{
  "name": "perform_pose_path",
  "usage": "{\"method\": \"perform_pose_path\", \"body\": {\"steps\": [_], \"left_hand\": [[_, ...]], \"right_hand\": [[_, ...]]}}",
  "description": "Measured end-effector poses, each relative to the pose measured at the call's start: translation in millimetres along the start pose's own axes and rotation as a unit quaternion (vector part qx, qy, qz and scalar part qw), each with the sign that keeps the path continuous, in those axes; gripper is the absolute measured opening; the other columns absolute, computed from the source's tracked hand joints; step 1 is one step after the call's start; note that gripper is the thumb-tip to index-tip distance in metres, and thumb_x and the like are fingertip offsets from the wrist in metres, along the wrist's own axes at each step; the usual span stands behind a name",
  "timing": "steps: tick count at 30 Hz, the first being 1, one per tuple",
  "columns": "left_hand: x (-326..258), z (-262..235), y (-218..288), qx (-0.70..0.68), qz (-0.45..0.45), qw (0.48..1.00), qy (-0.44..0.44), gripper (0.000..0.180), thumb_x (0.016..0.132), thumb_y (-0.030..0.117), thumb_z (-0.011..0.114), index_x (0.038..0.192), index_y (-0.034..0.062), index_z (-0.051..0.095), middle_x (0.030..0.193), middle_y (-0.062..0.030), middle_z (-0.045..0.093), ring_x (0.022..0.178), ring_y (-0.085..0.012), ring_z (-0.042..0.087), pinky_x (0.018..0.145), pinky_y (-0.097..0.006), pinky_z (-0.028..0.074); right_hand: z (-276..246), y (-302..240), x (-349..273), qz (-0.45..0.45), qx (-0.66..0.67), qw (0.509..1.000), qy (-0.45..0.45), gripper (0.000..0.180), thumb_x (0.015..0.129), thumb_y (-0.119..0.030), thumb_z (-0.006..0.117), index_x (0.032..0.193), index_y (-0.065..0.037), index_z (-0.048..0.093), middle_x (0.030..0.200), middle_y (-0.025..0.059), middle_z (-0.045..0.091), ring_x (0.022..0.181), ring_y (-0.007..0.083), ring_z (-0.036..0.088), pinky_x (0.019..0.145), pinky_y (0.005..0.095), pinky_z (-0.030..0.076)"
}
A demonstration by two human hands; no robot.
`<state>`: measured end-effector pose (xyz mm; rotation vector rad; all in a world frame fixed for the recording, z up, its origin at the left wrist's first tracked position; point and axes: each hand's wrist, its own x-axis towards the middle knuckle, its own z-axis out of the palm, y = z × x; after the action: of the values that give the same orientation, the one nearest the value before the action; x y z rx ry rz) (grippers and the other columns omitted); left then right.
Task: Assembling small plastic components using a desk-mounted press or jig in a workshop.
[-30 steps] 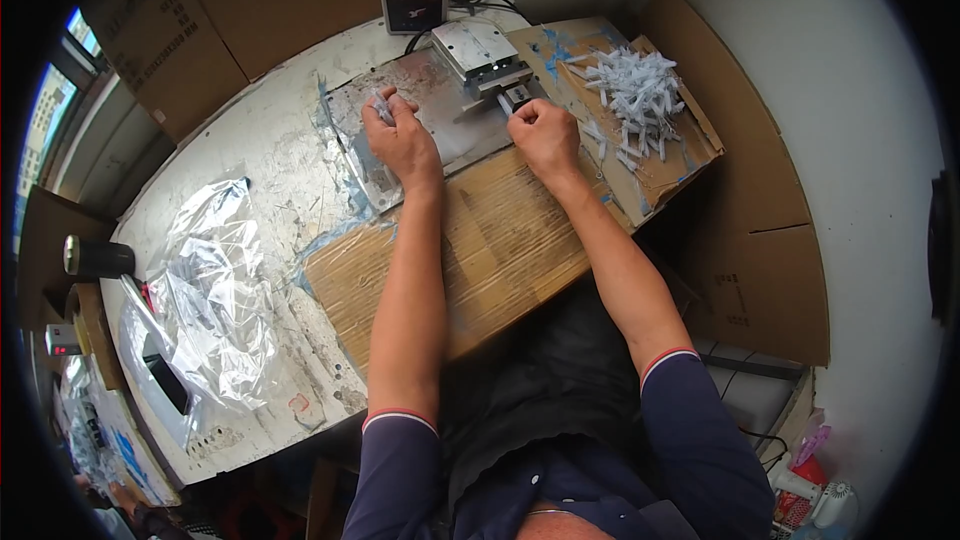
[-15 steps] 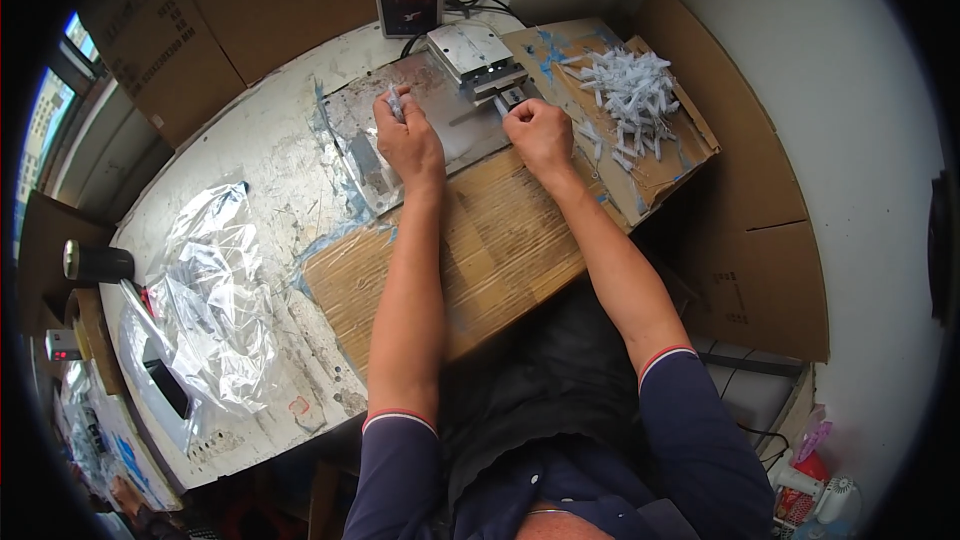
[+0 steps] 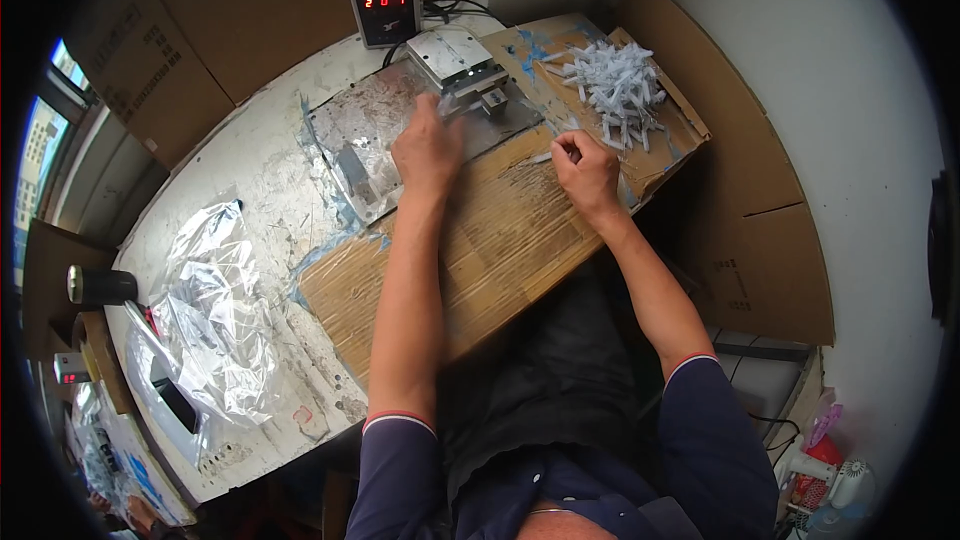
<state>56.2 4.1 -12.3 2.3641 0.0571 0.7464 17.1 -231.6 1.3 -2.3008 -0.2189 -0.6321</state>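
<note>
My left hand (image 3: 430, 148), its fingers smeared by motion, is at the front left of the metal press fixture (image 3: 452, 54). A whitish translucent piece (image 3: 448, 102) shows at its fingertips, partly hidden. My right hand (image 3: 588, 175) is closed in a pinch above the cardboard, to the right of the fixture. A small pale sliver (image 3: 541, 157) pokes out on the left side of its fingers; I cannot make out its kind. Between the hands, the fixture's small metal block (image 3: 494, 100) juts forward over a scuffed metal plate (image 3: 372, 110).
Small translucent plastic pieces (image 3: 618, 90) are heaped on cardboard (image 3: 685, 135) at the right. A box with a red digital display (image 3: 385, 0) stands behind the fixture. Crumpled clear plastic film (image 3: 215, 310), a dark phone (image 3: 175, 405) and a dark cylinder (image 3: 100, 285) lie to the left.
My right hand has drawn back from the fixture, toward me and to the right. My left hand has moved right, toward the fixture's front. The red digits on the display have changed.
</note>
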Motion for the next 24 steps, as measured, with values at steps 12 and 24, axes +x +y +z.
{"method": "perform_pose_path", "body": {"steps": [12, 24], "left_hand": [[-4, 4, 2, 0.021, 0.079, 0.996, 0.027, 0.025, 0.088, 0.018, 0.071, 0.11, 0.0127, 0.061, 0.095, -0.0133, 0.071, 0.076, -0.038, 0.07, 0.063, -0.047, 0.056], [5, 7, -9, -0.166, -0.012, 0.983, 0.073, 0.014, 0.093, 0.019, 0.072, 0.1, 0.0088, 0.067, 0.083, -0.0098, 0.068, 0.069, -0.0259, 0.066, 0.064, -0.037, 0.051]], "right_hand": [[-7, 8, -4, -0.127, -0.123, 0.983, -0.044, 0.014, 0.084, -0.009, 0.073, 0.098, -0.007, 0.07, 0.092, 0.0108, 0.066, 0.088, 0.0315, 0.066, 0.075, 0.0425, 0.053], [-10, -8, -8, -0.179, -0.051, 0.978, -0.096, 0.013, 0.083, -0.012, 0.072, 0.096, -0.007, 0.069, 0.096, 0.0086, 0.066, 0.095, 0.0306, 0.062, 0.083, 0.0411, 0.053]]}}
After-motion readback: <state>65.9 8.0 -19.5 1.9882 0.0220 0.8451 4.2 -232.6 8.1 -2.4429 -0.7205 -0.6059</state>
